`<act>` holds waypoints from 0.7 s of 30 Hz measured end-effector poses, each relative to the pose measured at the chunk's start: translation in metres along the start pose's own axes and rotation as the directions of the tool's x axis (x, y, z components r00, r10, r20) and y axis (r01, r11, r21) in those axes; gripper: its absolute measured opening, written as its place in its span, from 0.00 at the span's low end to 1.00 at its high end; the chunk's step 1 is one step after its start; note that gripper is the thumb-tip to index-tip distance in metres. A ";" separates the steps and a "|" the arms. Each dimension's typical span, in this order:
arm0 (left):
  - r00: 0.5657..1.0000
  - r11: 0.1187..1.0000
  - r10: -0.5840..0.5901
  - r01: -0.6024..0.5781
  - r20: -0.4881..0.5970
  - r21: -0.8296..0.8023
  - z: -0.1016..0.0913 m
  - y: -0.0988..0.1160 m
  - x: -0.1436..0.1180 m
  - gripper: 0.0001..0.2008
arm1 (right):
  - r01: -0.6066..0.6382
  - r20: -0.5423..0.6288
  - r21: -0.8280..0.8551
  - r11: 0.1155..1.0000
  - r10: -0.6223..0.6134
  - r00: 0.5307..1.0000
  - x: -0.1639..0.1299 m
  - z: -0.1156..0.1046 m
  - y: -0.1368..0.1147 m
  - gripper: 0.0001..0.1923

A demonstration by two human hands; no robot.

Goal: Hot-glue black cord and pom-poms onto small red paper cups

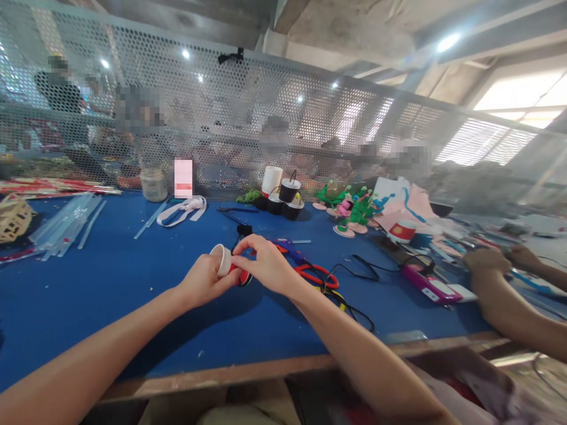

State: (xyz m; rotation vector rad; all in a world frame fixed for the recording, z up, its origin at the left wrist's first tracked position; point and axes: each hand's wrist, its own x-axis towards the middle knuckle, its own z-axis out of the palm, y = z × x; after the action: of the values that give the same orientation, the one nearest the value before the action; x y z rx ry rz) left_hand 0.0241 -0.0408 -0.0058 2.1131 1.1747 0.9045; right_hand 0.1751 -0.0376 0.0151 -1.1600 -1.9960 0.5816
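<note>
both hands meet at the centre of the frame over the blue desk (88,283). the left hand (204,282) has its fingers wrapped around a small paper cup (222,260), white inside with a red and black outside, tipped on its side. the right hand (266,262) pinches at the cup's rim with thumb and forefinger. judging by this, the fitting is midway, nothing set down yet. red-handled scissors (316,273) lie just right, and finished black cups (287,198) stand upper centre.

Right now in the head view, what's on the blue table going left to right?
Woven basket → clear plastic strips → white ribbon → small cup held in both hands → red-handled scissors → pink device → a co-worker's hands.
</note>
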 end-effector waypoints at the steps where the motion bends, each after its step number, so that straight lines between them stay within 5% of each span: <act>1: 1.000 1.000 0.000 0.000 -0.004 -0.008 0.000 0.000 0.000 0.14 | -0.014 0.014 0.009 1.000 0.013 1.000 -0.001 0.000 -0.001 0.01; 6: 0.999 0.999 0.025 -0.024 0.022 -0.031 0.000 0.002 0.000 0.16 | -0.015 -0.003 0.053 0.998 0.015 1.000 -0.003 -0.006 -0.002 0.04; 14: 0.966 0.879 -0.251 0.255 0.062 -0.403 0.003 -0.004 0.005 0.16 | 0.009 -0.132 0.361 0.933 0.041 0.990 -0.007 -0.020 0.011 0.06; 21: 0.925 0.800 -0.373 0.362 0.077 -0.478 0.003 -0.003 0.007 0.16 | -0.013 -0.204 0.468 0.884 0.122 0.971 -0.011 -0.018 0.020 0.09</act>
State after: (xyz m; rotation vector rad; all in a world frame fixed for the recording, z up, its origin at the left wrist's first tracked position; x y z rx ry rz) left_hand 0.0280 -0.0341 -0.0078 1.4128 1.1655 0.9194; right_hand 0.2033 -0.0373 0.0081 -0.9495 -1.5112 0.8665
